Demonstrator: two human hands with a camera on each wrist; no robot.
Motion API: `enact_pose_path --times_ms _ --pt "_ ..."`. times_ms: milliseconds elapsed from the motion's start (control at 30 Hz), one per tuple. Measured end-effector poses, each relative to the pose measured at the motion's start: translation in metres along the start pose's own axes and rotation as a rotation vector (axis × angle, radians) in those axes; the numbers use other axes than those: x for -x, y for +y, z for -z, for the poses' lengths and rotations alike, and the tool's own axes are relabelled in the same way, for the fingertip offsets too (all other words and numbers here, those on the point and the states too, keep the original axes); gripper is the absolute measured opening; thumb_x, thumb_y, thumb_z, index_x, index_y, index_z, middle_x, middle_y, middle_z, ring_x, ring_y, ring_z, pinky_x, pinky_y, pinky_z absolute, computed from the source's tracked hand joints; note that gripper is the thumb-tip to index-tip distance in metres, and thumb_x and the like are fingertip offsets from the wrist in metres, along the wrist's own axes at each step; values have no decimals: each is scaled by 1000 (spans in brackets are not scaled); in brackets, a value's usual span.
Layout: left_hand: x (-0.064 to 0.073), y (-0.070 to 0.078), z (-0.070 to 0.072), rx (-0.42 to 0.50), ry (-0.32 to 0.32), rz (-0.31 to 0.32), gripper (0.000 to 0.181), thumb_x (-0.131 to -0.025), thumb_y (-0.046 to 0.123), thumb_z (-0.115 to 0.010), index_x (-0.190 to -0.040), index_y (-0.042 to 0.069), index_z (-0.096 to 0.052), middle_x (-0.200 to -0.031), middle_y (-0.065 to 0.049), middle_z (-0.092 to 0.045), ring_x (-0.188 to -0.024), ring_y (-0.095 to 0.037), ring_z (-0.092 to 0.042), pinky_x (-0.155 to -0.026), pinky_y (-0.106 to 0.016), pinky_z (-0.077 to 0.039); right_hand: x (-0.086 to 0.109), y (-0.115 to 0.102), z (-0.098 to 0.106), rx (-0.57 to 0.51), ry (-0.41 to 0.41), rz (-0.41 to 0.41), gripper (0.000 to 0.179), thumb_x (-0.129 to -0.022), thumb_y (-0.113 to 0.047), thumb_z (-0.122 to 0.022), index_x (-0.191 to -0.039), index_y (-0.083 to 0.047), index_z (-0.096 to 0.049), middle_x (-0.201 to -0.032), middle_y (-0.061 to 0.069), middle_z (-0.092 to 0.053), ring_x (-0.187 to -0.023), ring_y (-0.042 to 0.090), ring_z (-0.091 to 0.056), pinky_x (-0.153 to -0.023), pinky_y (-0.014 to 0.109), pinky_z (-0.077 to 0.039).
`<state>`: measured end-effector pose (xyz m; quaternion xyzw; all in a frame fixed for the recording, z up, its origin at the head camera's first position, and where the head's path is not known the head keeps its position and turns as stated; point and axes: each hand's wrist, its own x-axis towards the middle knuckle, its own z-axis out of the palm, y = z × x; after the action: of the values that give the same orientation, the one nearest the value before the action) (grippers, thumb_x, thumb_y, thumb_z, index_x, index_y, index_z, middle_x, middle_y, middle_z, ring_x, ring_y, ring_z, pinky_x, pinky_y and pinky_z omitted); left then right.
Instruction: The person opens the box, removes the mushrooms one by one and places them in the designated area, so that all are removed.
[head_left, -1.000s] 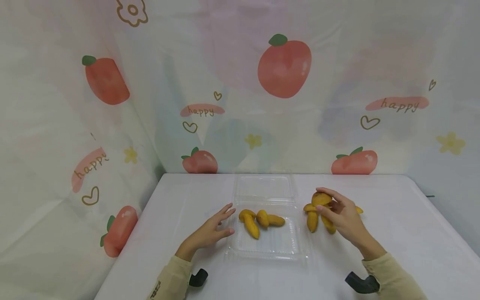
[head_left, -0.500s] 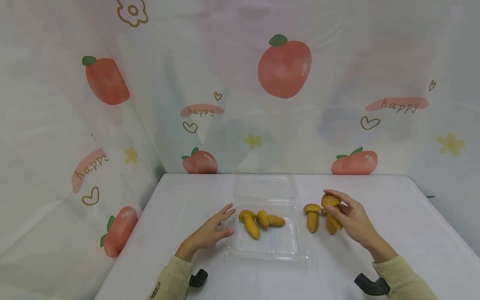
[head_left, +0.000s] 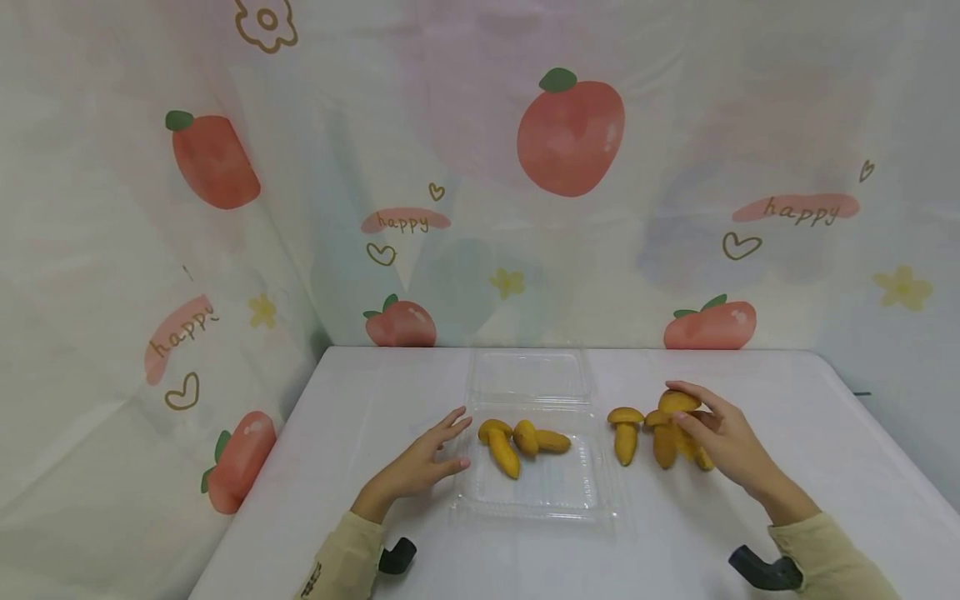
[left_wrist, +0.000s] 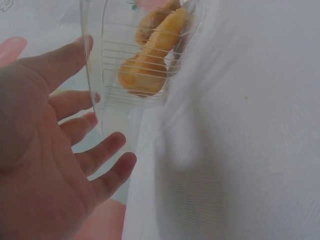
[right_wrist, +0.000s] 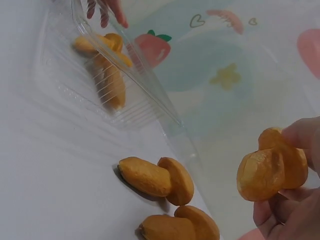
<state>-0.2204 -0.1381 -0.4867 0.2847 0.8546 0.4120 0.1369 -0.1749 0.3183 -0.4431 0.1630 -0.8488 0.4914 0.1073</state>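
Two yellow-brown mushrooms (head_left: 501, 450) lie inside an open clear plastic clamshell box (head_left: 536, 500). My left hand (head_left: 420, 462) is at the box's left side, fingers spread and fairly straight. Its fingertips (left_wrist: 86, 47) are at the box's wall in the left wrist view. My right hand (head_left: 723, 429) pinches another mushroom (head_left: 678, 402) by its cap, right of the box; in the right wrist view this held mushroom (right_wrist: 262, 172) is off the table. Below and left of it, one mushroom (head_left: 625, 437) and a second mushroom (head_left: 663, 442) lie on the table. Part of another shows behind the right fingers.
The box's lid (head_left: 528, 375) is folded back toward the rear of the white table (head_left: 390, 379). A fruit-patterned cloth wall (head_left: 480, 167) rises behind the table and on its left. Dark curved pieces (head_left: 765, 571) stick out at both sleeves.
My right hand has shifted to the right with the mushroom, over the row on the table, and the left-hand mushrooms there show more fully. My left hand and the box have stayed put.
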Motion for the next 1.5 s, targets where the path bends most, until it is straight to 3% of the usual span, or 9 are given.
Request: enact_pose_path --times_ms 233,867,1067,1367,1500 --pt "1 0 1 3 1 4 68 -100 26 -64 -157 4 -34 -171 -13 -16 -155 -41 -21 -118 -64 -32 3 10 13 58 13 2 42 -102 -2 -57 -142 7 -47 -127 -33 -49 -102 -17 -56 -83 2 -49" --pt "0 -2 2 8 -3 16 67 -101 25 -63 -158 8 -33 -172 -10 -15 -155 -40 -22 -116 -64 -35 13 34 44 149 45 -95 43 -102 -9 -59 -142 5 -48 -121 -41 -44 -90 -14 -58 -74 5 -51" --pt "-1 -2 2 5 -1 15 66 -101 25 -63 -158 8 -34 -171 -10 -16 -155 -41 -23 -115 -65 -36 18 45 47 214 95 -134 44 -103 -14 -59 -140 7 -48 -117 -42 -39 -95 -24 -46 -74 0 -47" --pt "-1 -4 0 -1 -4 -1 67 -101 27 -63 -158 6 -34 -171 -12 -16 -154 -42 -25 -114 -64 -39 26 64 58 262 86 -220 48 -103 -21 -60 -141 7 -47 -113 -39 -38 -89 -27 -43 -71 1 -47" --pt "0 -4 0 4 -1 -7 68 -101 28 -63 -158 5 -33 -171 -14 -16 -154 -41 -25 -114 -62 -39 27 69 63 285 70 -255 52 -105 -26 -56 -142 8 -45 -120 -19 -51 -87 -28 -41 -70 1 -47"
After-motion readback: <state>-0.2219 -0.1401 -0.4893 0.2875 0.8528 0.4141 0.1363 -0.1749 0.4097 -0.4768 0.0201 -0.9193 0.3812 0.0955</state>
